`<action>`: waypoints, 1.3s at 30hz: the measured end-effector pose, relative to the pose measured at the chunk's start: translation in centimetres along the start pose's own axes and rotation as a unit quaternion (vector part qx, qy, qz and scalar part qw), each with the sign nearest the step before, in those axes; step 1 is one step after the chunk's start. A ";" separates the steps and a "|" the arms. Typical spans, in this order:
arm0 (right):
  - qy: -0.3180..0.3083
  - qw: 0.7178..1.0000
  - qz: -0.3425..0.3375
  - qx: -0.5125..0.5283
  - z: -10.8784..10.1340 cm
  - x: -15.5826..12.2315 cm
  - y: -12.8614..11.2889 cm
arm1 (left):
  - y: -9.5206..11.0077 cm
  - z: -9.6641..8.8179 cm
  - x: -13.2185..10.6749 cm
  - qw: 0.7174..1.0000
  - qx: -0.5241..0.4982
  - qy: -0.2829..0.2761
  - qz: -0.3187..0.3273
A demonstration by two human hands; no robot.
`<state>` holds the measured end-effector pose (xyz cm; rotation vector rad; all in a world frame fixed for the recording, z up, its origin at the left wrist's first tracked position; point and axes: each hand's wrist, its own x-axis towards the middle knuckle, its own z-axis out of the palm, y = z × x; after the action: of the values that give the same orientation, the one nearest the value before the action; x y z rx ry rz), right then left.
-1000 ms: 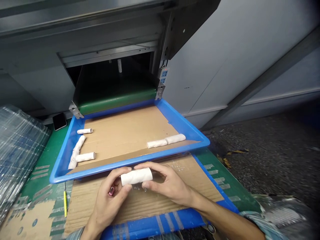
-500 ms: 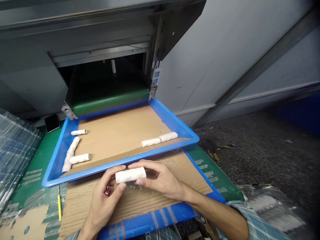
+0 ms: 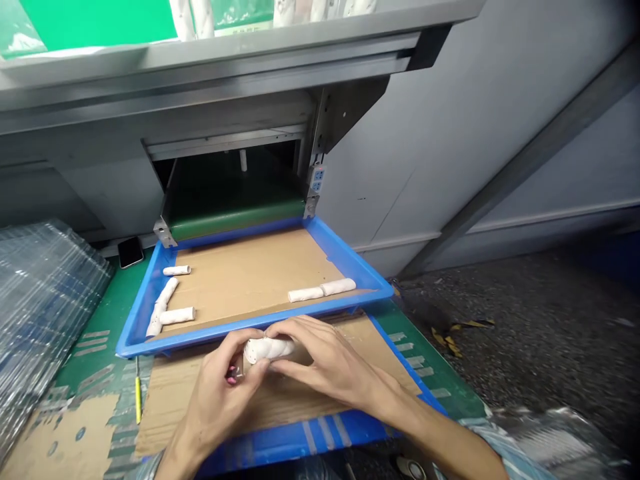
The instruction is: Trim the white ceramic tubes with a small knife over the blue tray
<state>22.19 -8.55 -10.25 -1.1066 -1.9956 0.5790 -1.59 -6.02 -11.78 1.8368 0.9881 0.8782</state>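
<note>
Between both hands, above the cardboard-covered bench edge, is a short white tube. My left hand grips its left end between thumb and fingers. A small pink object shows inside the curl of that hand; its kind cannot be made out. My right hand pinches the tube's right end, partly hiding it. Just beyond the hands lies a blue tray lined with cardboard. Similar white tubes rest along its front right, and several more lie at its left side.
A green conveyor belt ends over the tray's far side, carrying a white tube. Clear plastic trays are stacked at left, near a phone. A yellow pen-like tool lies on the bench. A metal shelf overhangs the belt.
The camera view has tilted up, bringing the shelf top with upright white pieces into sight. The held tube has turned so its left end faces me more, and my right fingers cover more of it.
</note>
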 end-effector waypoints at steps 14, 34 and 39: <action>0.076 0.973 -0.146 -0.163 -3.7 3.1 -6.5 | 5.7 -2.6 1.1 0.991 -0.129 0.030 0.033; 0.086 0.989 -0.098 -0.069 -5.1 9.1 -5.1 | 8.5 -7.9 6.3 0.996 -0.057 0.020 0.073; 0.114 0.987 -0.104 -0.031 -5.4 9.1 -4.5 | 9.7 -7.8 6.9 0.986 0.073 0.091 0.124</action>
<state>21.21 -3.00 -0.18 -0.9393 -1.9073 0.2703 -2.47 -0.42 1.23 2.0628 0.9695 1.1668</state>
